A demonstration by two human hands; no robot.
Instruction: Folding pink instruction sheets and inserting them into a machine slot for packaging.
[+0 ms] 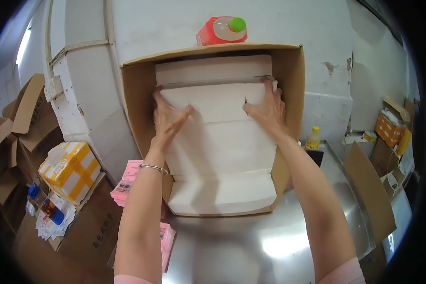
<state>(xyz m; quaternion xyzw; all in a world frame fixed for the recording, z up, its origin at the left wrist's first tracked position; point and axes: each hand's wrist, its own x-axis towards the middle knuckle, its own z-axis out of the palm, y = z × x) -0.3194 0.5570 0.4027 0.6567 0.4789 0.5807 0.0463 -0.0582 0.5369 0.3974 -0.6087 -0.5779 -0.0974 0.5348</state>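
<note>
Together, the left hand (168, 117) and right hand (270, 111) grip the upper corners of a white box (217, 104), thumbs on its face and fingers curled over its edges, inside an open cardboard carton (292, 80) on a metal surface (217, 246).

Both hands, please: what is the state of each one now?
Left hand: holding the white cardboard at its left side.
Right hand: holding the white cardboard at its right side.
</note>
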